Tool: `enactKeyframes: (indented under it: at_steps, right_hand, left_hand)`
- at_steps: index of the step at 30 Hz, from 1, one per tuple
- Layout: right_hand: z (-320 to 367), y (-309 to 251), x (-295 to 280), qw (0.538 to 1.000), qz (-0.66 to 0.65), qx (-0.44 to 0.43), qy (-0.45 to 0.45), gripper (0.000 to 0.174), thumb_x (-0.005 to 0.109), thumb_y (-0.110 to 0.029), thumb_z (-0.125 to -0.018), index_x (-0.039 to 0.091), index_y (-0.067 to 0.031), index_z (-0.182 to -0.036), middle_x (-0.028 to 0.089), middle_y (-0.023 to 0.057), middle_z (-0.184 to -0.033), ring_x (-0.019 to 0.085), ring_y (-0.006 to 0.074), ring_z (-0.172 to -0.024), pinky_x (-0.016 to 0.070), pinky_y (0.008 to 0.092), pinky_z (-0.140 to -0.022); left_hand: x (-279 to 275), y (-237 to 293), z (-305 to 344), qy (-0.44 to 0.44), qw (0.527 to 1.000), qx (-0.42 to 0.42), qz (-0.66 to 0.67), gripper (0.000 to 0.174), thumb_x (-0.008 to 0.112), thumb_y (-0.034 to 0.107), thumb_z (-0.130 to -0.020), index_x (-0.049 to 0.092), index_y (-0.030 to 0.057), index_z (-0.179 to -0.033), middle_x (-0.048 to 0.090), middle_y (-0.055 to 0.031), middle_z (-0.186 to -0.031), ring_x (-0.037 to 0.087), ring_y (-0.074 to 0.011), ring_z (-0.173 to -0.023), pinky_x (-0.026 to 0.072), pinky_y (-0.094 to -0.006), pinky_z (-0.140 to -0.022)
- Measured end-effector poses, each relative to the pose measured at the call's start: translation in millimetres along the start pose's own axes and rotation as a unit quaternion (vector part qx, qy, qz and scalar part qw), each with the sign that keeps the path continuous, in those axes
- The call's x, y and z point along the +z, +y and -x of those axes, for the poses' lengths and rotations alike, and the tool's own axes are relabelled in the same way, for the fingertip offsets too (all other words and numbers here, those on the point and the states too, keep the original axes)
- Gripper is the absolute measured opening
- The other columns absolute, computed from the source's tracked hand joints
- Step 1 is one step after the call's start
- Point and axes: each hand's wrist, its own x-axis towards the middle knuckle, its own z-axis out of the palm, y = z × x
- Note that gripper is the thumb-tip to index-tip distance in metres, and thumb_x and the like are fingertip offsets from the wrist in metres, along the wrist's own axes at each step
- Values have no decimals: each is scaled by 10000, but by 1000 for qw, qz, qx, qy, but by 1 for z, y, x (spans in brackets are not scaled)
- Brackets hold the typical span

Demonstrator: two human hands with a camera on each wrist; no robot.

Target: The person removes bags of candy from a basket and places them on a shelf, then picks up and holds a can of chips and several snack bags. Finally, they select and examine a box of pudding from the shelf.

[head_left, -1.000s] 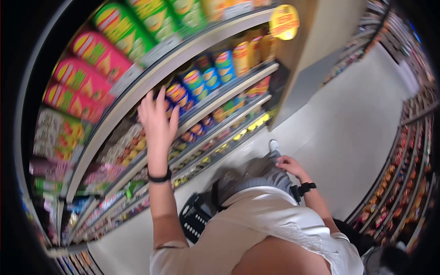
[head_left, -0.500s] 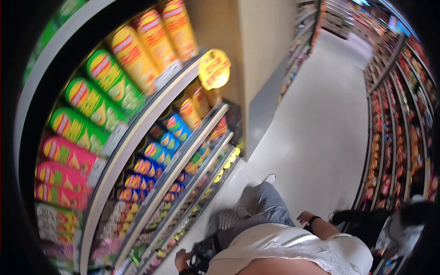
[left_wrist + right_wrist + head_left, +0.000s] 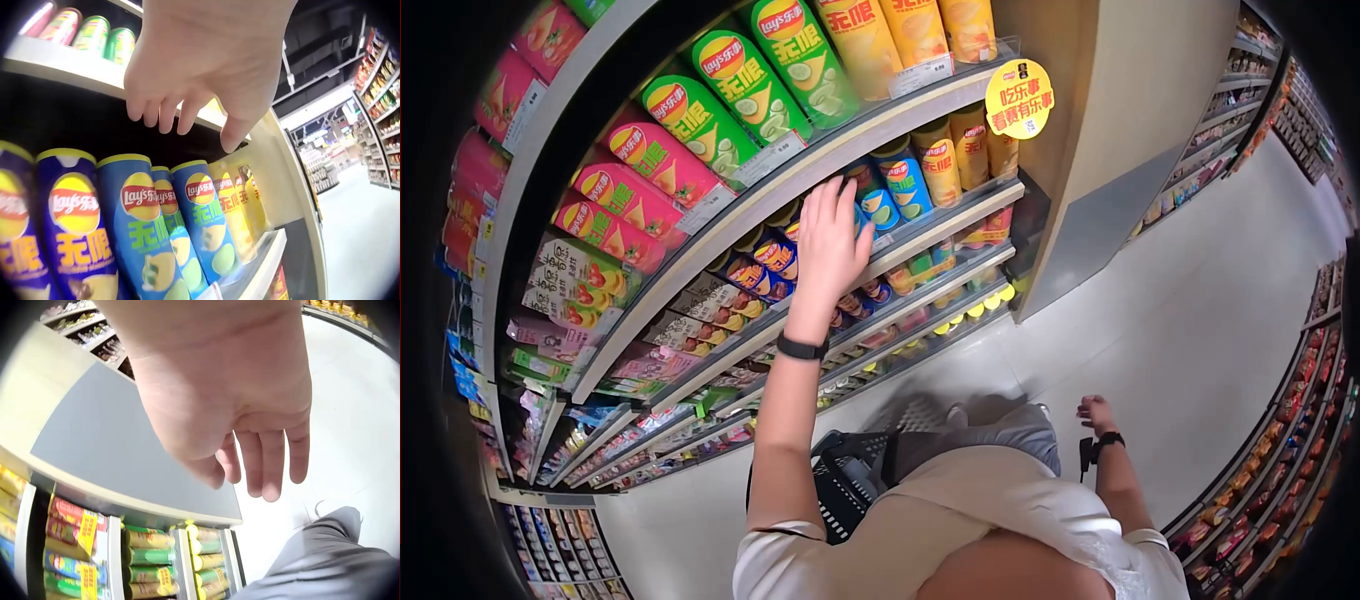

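My left hand (image 3: 832,235) is raised at a shelf of Lay's chip canisters, its fingers stretched out and holding nothing. In the left wrist view, the fingers hang above a blue chip canister (image 3: 203,215) and another blue canister (image 3: 134,219) beside it, with a gap between. A dark purple-blue canister (image 3: 74,219) stands further left, and yellow canisters (image 3: 240,187) stand at the shelf's right end. My right hand (image 3: 1095,410) hangs low at my side over the floor, with loosely bent fingers and nothing in them.
Green canisters (image 3: 735,85) and pink canisters (image 3: 625,195) line the shelf above. A round yellow sign (image 3: 1020,98) sticks out near the end panel (image 3: 1090,150). A black basket (image 3: 845,490) is by my left side. Snack shelves (image 3: 1290,420) border the aisle's right.
The left hand was at the shelf further left, dropped low by my side, and is now raised over the blue canisters. The head view swung away and back. The right hand stays low.
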Motion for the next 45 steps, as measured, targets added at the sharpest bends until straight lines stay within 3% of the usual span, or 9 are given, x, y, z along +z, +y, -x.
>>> enactKeyframes:
  at_steps: [4,10,14,25,27,32,34,39,45]
  right_hand:
    - [9,8,9,1000,-1,25,14,301,588,-273,-902,561,-101,-1148,671,78,-990,669,224,-865,518,423,-750]
    - [30,85,67,991,91,81,-62,355,572,-258,-921,584,-55,-1211,681,128,-1043,677,286,-875,533,449,-734]
    - [47,145,105,989,74,128,-16,382,467,-245,-942,579,-26,-1234,669,161,-1015,688,305,-821,557,482,-752]
    - [77,130,124,988,108,106,-10,318,519,-209,-893,641,-37,-1131,699,123,-946,701,253,-761,547,437,-663]
    - [76,122,128,990,105,92,2,326,525,-213,-889,646,-40,-1138,704,120,-941,704,247,-762,547,424,-652]
    - [77,116,134,988,141,68,20,340,518,-227,-898,656,-51,-1155,714,113,-943,714,236,-771,550,394,-618]
    - [82,119,133,988,138,73,22,343,511,-225,-903,652,-50,-1161,713,114,-949,713,236,-774,551,391,-620]
    - [90,129,131,987,128,101,13,352,491,-220,-913,627,-43,-1186,710,121,-970,709,236,-790,551,385,-621]
    - [95,145,130,985,110,128,14,355,502,-228,-910,627,-31,-1177,712,119,-975,714,238,-793,554,383,-612]
  left_hand:
    - [29,-9,-65,-326,924,-194,-44,537,667,346,-874,566,7,-1279,594,-250,-1248,556,-405,-1190,435,-462,-1036]
    - [99,-67,-72,-168,979,-29,-111,726,679,411,-855,448,63,-1448,517,-231,-1414,514,-383,-1285,395,-449,-1097]
    - [67,-52,-85,-307,933,-178,55,908,714,536,-821,358,48,-1499,416,-239,-1500,423,-391,-1364,336,-428,-1144]
    - [72,-78,-77,-196,979,-32,50,785,669,609,-829,570,2,-1317,583,-286,-1299,572,-395,-1191,440,-401,-1028]
    - [54,-59,-86,-342,937,-68,19,770,673,570,-836,544,11,-1350,551,-292,-1342,551,-390,-1226,428,-404,-1041]
    - [99,-57,-84,6,982,173,72,723,670,528,-864,530,-29,-1304,691,-256,-948,672,-385,-914,503,-436,-881]
    - [99,-49,-91,-206,975,19,86,634,660,525,-878,623,-36,-1173,695,-209,-850,664,-345,-732,522,-425,-751]
    - [99,-46,-100,-305,945,-100,69,771,447,626,-945,636,-66,-662,437,-97,-434,480,-244,-422,432,-416,-532]
    - [88,-46,-102,-378,906,-157,105,796,467,644,-938,575,-71,-607,369,-67,-423,449,-221,-416,411,-417,-511]
